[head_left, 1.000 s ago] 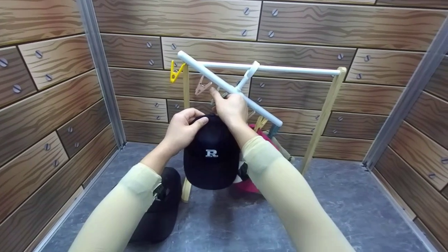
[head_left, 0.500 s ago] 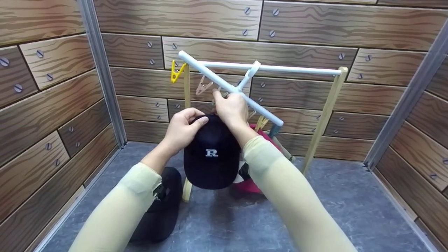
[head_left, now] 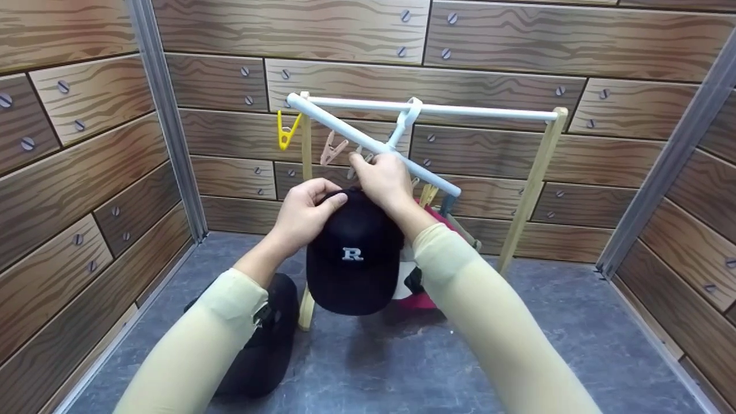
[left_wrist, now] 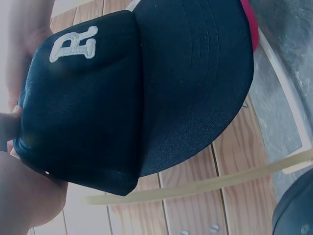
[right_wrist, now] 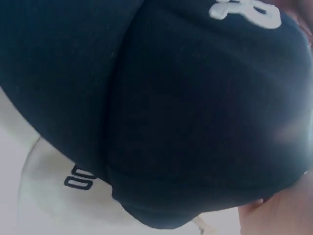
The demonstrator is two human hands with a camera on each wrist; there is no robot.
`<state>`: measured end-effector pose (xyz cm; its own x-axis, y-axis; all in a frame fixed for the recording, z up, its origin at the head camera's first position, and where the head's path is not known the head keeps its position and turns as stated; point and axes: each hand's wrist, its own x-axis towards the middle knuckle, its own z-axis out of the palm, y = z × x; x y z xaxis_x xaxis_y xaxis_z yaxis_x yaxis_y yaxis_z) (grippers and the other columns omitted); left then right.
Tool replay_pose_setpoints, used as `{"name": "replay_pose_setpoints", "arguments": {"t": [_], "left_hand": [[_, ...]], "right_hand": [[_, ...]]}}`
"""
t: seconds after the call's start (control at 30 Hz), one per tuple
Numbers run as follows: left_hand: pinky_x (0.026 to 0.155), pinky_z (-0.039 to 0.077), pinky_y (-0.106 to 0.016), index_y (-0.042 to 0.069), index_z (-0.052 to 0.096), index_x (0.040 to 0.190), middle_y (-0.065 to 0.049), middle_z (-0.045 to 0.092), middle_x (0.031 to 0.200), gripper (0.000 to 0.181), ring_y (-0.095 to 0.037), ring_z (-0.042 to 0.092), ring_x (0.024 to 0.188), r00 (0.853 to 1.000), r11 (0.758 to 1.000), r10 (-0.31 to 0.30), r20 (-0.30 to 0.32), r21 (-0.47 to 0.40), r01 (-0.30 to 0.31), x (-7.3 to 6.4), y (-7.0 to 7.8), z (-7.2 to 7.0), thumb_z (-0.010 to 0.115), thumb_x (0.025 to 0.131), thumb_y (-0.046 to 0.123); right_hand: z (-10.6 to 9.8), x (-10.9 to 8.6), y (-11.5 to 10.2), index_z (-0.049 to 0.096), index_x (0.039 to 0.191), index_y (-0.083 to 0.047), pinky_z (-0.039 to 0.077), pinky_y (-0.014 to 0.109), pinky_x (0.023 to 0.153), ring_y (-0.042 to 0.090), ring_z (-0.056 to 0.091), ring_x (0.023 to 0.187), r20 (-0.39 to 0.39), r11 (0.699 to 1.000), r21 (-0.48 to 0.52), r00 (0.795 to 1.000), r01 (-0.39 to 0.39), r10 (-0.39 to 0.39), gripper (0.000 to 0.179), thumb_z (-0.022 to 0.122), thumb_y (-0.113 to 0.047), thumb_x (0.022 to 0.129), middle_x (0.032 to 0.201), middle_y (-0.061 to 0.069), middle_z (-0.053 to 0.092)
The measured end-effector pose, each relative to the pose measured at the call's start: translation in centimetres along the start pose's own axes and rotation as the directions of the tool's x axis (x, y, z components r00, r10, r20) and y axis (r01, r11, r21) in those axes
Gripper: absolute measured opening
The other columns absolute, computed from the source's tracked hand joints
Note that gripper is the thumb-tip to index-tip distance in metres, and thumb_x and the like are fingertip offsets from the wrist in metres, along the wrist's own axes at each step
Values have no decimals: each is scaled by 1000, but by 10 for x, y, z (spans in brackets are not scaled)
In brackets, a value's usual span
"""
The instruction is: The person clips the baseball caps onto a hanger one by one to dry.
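In the head view, my left hand (head_left: 305, 213) pinches the top back edge of a black cap (head_left: 353, 282) with a white R, thumb in front. The cap hangs upright, brim down. My right hand (head_left: 385, 178) is just above the crown, fingers curled at a pale grey clothespin (head_left: 367, 165) below the hanger bar; its thumb is hidden. The light blue hanger (head_left: 345, 131) slants from its hook on the rack's bar. In the left wrist view, the cap (left_wrist: 88, 112) fills the middle. In the right wrist view, the cap (right_wrist: 195, 117) covers most of that hand.
A yellow clothespin (head_left: 286, 135) and a pink clothespin (head_left: 332, 150) hang on the hanger's left part. At its right end hang a red cap (head_left: 422, 300) and a white cap (right_wrist: 54, 196). Another black cap (head_left: 259, 356) lies on the grey floor. The rack's wooden leg (head_left: 532, 195) stands right.
The hanger's left end has dropped and its right end has risen. The black cap and both hands have shifted slightly right. The yellow and pink clothespins hang lower.
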<state>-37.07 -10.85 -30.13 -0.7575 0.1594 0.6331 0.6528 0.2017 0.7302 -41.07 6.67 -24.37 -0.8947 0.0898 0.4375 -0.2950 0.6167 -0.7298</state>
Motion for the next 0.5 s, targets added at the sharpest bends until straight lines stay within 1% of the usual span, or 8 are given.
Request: {"name": "replay_pose_setpoints", "arguments": {"t": [0.1,0.2,0.3,0.37,0.5], "left_hand": [[78,54,-23,-2,79,106,-8,82,93,8,-10,70,82,1000,1000,3,6,-11,-3,0,0,3,77,104,6],[79,54,-23,-2,78,106,-8,81,94,8,-10,70,82,1000,1000,-4,11,-24,4,-1,-1,6,78,104,5],[78,54,-23,-2,78,105,-7,81,93,8,-11,70,82,1000,1000,-15,13,-20,15,-2,-1,7,77,104,5],[79,54,-24,-1,79,105,-6,82,94,8,-11,70,83,1000,1000,-15,14,-4,15,-2,0,8,78,104,6],[81,53,-25,0,79,105,-5,82,96,9,-13,70,86,1000,1000,6,25,29,-7,-2,2,10,77,105,8]], "right_hand": [[-3,0,6,62,61,-22,45,30,60,16,60,62,46,998,61,998,33,-36,50,71,-47,103,60,-6,63],[-8,1,12,71,70,-18,50,25,60,12,67,61,111,986,162,992,44,-62,43,72,-43,105,67,5,75],[-13,2,17,75,78,-13,55,24,57,12,70,58,185,966,255,979,35,-84,40,72,-42,105,74,13,78],[-18,3,21,77,81,-10,57,24,55,12,70,57,232,957,289,967,32,-103,41,72,-42,106,73,13,78],[-26,5,29,79,84,-6,57,25,54,12,68,56,297,939,343,944,37,-146,42,72,-41,105,66,4,74]]}}
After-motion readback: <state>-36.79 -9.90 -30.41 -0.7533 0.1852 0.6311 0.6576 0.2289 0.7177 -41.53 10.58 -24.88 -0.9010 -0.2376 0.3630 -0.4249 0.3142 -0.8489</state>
